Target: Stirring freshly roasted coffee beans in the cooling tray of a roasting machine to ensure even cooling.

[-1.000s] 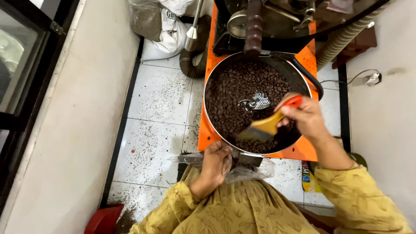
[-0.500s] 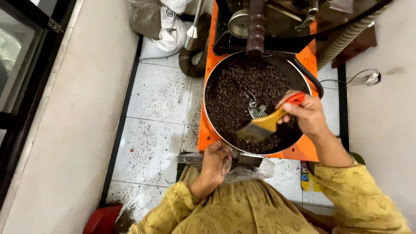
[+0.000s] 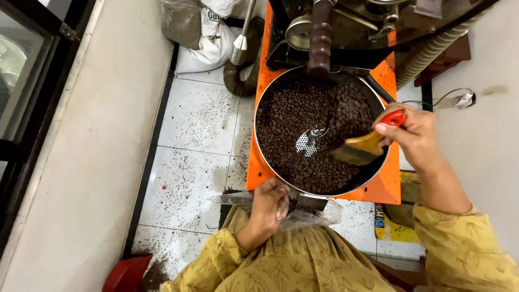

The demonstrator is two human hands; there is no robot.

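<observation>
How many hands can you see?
2. The left hand grips a clear plastic bag at the near edge of the round tray; the right hand holds a brush over the dark beans.

Mustard-yellow garment, leaf print, long sleeves (image 3: pixel 459 243).

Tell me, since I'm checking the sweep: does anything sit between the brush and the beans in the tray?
Nothing visible does. The brush in the right hand sits directly over the beans, beside the metal stirring arm.
</observation>
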